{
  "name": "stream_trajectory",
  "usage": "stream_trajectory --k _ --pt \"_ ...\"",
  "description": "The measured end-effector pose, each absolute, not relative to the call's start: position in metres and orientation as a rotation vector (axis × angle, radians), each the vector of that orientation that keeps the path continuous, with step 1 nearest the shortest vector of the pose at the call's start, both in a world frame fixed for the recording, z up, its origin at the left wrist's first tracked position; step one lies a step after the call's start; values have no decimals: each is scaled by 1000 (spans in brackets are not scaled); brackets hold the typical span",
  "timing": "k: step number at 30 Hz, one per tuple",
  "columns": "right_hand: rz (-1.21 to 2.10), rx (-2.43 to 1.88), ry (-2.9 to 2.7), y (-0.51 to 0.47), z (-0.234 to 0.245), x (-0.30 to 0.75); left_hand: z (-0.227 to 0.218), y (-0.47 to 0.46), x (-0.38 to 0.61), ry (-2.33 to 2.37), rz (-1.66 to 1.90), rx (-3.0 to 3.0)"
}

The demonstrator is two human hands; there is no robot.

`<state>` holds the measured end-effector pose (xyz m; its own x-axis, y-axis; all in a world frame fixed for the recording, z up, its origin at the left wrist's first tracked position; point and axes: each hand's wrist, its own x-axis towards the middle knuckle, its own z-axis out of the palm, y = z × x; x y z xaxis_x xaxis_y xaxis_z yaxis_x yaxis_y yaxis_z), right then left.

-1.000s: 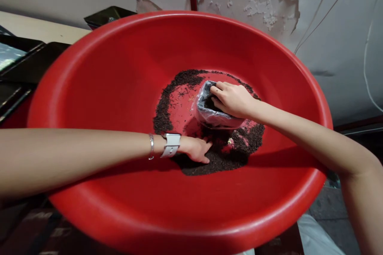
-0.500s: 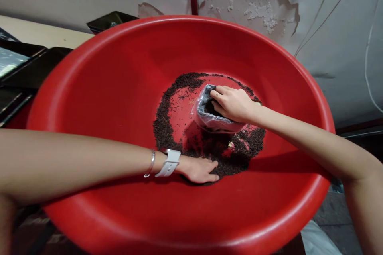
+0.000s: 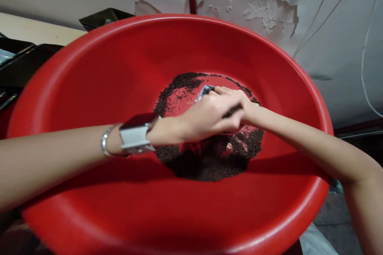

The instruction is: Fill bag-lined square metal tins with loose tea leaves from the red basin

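Observation:
Dark loose leaves (image 3: 176, 83), which look like dry tea, lie in a ring on the floor of a large red basin (image 3: 98, 67). My left hand (image 3: 206, 117), with a white-strapped watch and a bracelet on the wrist, is above the clear plastic bag (image 3: 206, 89). It is curled round a handful of the dark leaves, which show between thumb and fingers; motion blurs it. Behind it my right hand (image 3: 236, 95) grips the open mouth of the bag, its fingers partly hidden. Most of the bag is covered by my left hand.
Black trays (image 3: 30, 63) stand left of the basin, and another black tray (image 3: 104, 18) is behind its rim. A wall with peeling paint (image 3: 254, 6) rises at the back, with thin cords (image 3: 317, 12) hanging to the right. White plastic (image 3: 315, 241) lies low at right.
My left hand has risen from the leaves at the basin's near side and moved up over the bag, now with leaves in it. My right hand has stayed at the bag.

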<state>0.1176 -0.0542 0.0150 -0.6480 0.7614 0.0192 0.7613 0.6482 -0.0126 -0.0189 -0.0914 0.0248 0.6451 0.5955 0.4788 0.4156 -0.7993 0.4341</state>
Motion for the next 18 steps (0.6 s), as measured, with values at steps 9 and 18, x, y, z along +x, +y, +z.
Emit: stream_trajectory --k 9,18 --pt "-13 -1432 -2489 -31 75 146 34 -51 -35 1093 1208 2306" --pt "-347 -1899 -2443 0 62 174 38 -53 -31 1071 595 2595"
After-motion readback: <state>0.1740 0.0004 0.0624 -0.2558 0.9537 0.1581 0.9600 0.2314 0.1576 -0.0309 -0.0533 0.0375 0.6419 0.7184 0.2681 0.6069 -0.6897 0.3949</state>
